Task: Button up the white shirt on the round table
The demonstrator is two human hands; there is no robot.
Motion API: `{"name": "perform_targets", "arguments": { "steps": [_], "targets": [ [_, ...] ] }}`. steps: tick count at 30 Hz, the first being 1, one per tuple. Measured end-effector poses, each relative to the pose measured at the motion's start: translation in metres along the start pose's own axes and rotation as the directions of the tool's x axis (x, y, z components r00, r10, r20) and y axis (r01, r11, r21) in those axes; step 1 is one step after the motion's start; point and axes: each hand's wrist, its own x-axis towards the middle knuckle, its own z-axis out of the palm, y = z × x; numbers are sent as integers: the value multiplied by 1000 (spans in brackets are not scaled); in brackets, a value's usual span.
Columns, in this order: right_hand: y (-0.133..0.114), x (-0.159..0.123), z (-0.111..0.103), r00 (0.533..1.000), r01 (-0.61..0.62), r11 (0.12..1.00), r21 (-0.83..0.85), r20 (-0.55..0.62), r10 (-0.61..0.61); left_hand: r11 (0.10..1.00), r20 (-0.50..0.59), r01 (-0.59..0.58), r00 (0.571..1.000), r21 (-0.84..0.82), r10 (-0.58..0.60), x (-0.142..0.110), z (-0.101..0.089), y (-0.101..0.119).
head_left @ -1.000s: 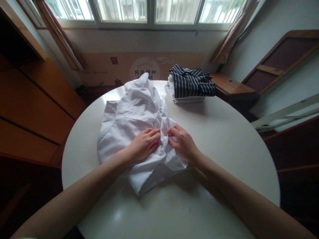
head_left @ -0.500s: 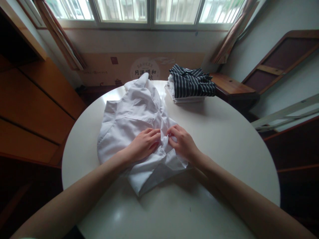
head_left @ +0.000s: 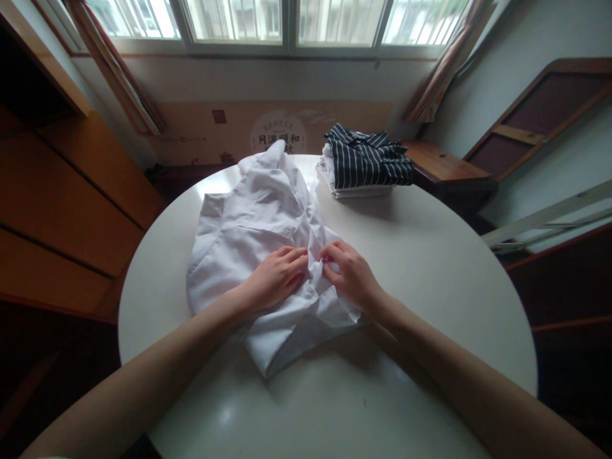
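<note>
A white shirt (head_left: 258, 223), rumpled along its front opening, lies on a round white table (head_left: 430, 306). My left hand (head_left: 280, 274) rests on the shirt with its fingers curled and closed at the bunched cloth of the opening; its fingertips are partly hidden. From the other side, my right hand (head_left: 351, 274) pinches the shirt's edge between thumb and fingers. The two hands are a small gap apart, with a ridge of cloth standing between them. Any button under the fingers is too small to make out.
Behind and to the right, a black-and-white striped garment (head_left: 370, 159) lies folded on top of white folded clothes (head_left: 363, 192). A wooden stool or side table (head_left: 444, 159) stands beyond the table's far right. Orange-brown cabinets (head_left: 62, 217) border the left side.
</note>
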Motion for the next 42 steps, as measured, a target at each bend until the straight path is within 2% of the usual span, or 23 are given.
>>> {"name": "perform_targets", "arguments": {
  "steps": [4,11,15,17,24,38,42],
  "targets": [
    [2,-1,1,999,-5,1000,24,-37,6,1000,-6,-6,1000,1,6,0,0,0],
    [1,-1,0,980,69,990,125,-194,-44,1000,-13,-17,1000,-5,17,0,-2,1],
    [1,-2,1,973,52,987,153,-231,-16,1000,-12,-12,1000,-13,12,0,-2,2],
    [3,-2,2,978,34,986,161,-210,1,1000,-9,-14,1000,-12,14,0,-2,2],
    [5,0,4,1000,-1,998,68,-22,3,1000,8,-1,1000,-3,1,-1,-3,2],
    [-3,0,-3,999,-3,999,50,38,1,991,-18,81,996,-104,-83,-2,-16,3],
    [-5,0,-6,997,9,999,45,81,-13,987,12,80,997,-140,-80,-1,-21,4]
  ]
}}
